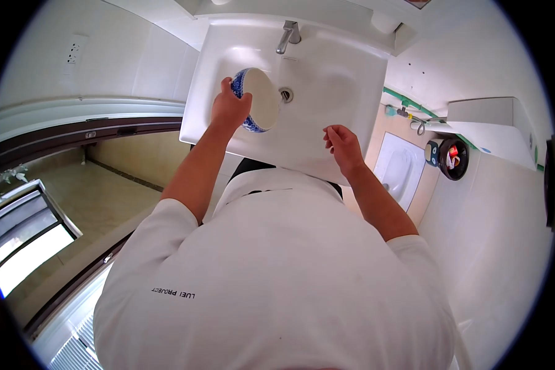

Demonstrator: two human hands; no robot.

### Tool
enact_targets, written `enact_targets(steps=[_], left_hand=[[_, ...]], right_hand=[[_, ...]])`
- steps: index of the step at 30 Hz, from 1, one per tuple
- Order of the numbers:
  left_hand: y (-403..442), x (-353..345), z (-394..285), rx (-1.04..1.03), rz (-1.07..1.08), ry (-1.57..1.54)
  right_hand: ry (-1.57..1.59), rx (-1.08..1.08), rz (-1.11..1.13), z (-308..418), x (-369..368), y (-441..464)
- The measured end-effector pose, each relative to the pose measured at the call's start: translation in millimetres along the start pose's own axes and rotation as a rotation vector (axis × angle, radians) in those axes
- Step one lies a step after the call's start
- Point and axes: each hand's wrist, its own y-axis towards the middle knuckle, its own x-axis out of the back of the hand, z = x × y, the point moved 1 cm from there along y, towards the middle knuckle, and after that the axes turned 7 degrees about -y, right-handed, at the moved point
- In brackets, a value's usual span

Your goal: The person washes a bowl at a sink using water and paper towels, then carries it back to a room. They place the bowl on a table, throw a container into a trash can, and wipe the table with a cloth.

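Note:
My left hand [231, 106] is closed on a bowl [262, 102], white inside with a blue pattern on its outer wall. The bowl is tilted on its side over the left half of a white sink [333, 92], its opening facing right toward the drain [286, 94]. My fingers and thumb grip its left side. Whether the bowl touches the basin I cannot tell. Over the right front part of the sink hangs my right hand [344, 148], its fingers curled in and nothing visible in them. A chrome faucet [288, 37] stands at the far edge; no water is seen running.
To the right are a squat toilet [399, 166] set in the floor, a dark bin [454, 159] with litter in it, and a green pipe [407, 100] along the wall. A dark-framed doorway [105, 131] lies on the left, and a wall socket [74, 49] is above it.

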Motion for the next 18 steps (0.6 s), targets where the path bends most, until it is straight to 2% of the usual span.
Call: enact_targets(steps=[2,4,5,6,7,9,10,11,13,15,18], left_hand=[[0.7,5.3,-13.6,0.008,0.123,0.222],[14.5,0.1,-2.7,0.052,0.148,0.214],[21.0,-2.1,6.1,0.104,0.168,0.198],[21.0,0.6,4.8,0.097,0.191,0.207],[19.4,6.2,-0.2,0.224,0.216,0.016],[28.5,9.7,10.7,0.425,0.288,-0.279],[29.5,12.3,13.5,0.427,0.297,-0.281],[28.3,16.5,18.5,0.492,0.339,-0.364],[24.8,27.7,30.6,0.560,0.387,-0.439],[20.7,35.0,40.8,0.556,0.522,-0.581],[18.9,43.4,52.5,0.633,0.652,-0.612]], right_hand=[[0.008,-0.004,-0.015,7.4,-3.4,-0.8],[0.096,-0.202,0.034,17.8,-14.0,-1.9],[0.112,-0.215,0.018,22.5,-24.7,-3.5],[0.188,-0.354,0.104,27.0,-38.4,-4.7],[0.260,-0.485,0.191,31.0,-51.7,-3.3],[0.318,-0.561,0.236,34.1,-81.6,3.9],[0.373,-0.635,0.300,32.9,-95.1,7.7],[0.373,-0.641,0.294,29.7,-104.7,15.0],[0.592,-0.688,0.241,22.6,-125.7,29.0],[0.637,-0.680,0.229,16.6,-143.2,32.5],[0.627,-0.675,0.149,36.1,-158.3,25.6]])
